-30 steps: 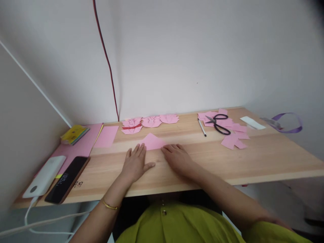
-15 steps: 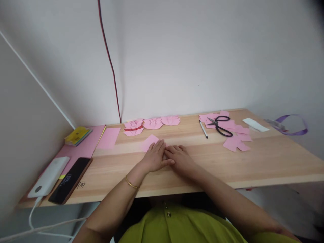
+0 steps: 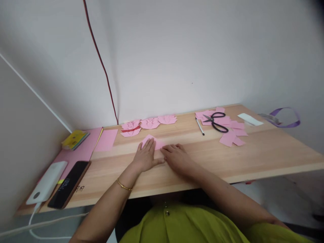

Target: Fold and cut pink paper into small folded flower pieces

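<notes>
A folded-looking piece of pink paper (image 3: 158, 144) lies on the wooden table in front of me, partly covered by my hands. My left hand (image 3: 146, 157) rests flat on its left part, fingers stretched out and thumb pointing right. At the paper's right end, my right hand (image 3: 177, 157) lies palm down with its fingers slightly bent, the fingertips touching the edge. Behind them, several pleated pink paper pieces (image 3: 150, 123) stand in a row near the wall, one with a red strip (image 3: 131, 129) across it.
Black-handled scissors (image 3: 216, 122) and a white pen (image 3: 199, 127) lie among pink paper scraps (image 3: 229, 137) at right, near a white strip (image 3: 250, 119). Pink sheets (image 3: 107, 140), a yellow packet (image 3: 75, 139), a phone (image 3: 69, 185) and a white power bank (image 3: 47, 182) occupy the left.
My left hand has slid left across the paper, away from my right hand, and the two no longer touch. More of the pink paper shows between them. The view has shifted slightly.
</notes>
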{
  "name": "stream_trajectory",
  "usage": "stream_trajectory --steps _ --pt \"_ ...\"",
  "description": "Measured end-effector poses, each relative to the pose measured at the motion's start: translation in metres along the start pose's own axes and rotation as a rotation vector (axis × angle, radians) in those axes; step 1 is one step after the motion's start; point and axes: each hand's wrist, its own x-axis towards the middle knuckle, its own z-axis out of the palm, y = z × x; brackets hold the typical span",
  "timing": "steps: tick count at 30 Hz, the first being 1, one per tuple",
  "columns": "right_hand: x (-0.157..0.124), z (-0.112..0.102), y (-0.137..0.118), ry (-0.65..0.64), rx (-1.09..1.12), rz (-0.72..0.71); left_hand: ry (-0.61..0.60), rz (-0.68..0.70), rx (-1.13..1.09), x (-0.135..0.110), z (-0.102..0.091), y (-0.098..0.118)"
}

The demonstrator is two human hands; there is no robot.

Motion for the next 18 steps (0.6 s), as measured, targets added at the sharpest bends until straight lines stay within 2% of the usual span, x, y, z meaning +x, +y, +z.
stream_trajectory --steps 6,14,18 --pt "-0.006 -0.003 0.004 -0.021 -0.002 0.033 -0.031 -0.029 0.007 -0.002 0.0 -0.004" --pt "-0.004 -0.029 0.006 -0.073 -0.08 0.202 -0.021 -0.04 -0.023 0.0 0.005 -0.005" --pt "0.013 -0.025 -0.008 -0.02 -0.087 0.117 0.001 -0.026 -0.029 -0.002 0.004 -0.004"
